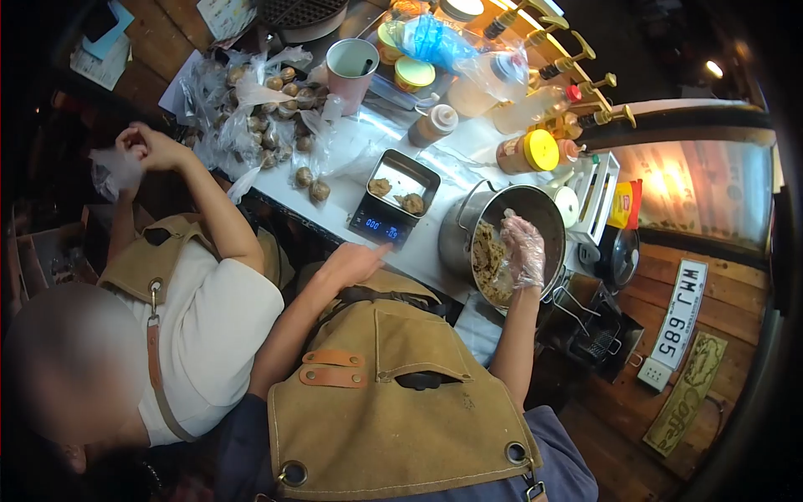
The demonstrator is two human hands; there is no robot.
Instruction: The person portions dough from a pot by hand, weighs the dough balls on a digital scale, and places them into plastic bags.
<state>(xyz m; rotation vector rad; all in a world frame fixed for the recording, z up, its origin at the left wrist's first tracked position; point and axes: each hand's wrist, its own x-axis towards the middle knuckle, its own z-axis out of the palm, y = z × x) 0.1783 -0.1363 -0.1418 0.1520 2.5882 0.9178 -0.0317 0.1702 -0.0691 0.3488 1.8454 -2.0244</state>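
Observation:
My left hand [355,263] holds nothing. Its index finger is stretched out to the front edge of a black digital scale [381,227] with a lit blue display. On the scale sits a small metal tray [407,177] with two brownish lumps, one of them a rough lump [410,203] near its front edge. My right hand [524,251], in a clear plastic glove, reaches into a large steel pot [456,238]. It is beside a crumbly, speckled light-brown mixture [487,255]; its fingertips are not clearly visible. Two round balls [319,190] lie left of the scale.
Plastic bags of round balls [268,117] lie at the left, near a pink cup [350,75]. Squeeze bottles [433,125] and pump bottles line the back. A co-worker [209,309] stands close at left, hands raised with a plastic bag [115,173].

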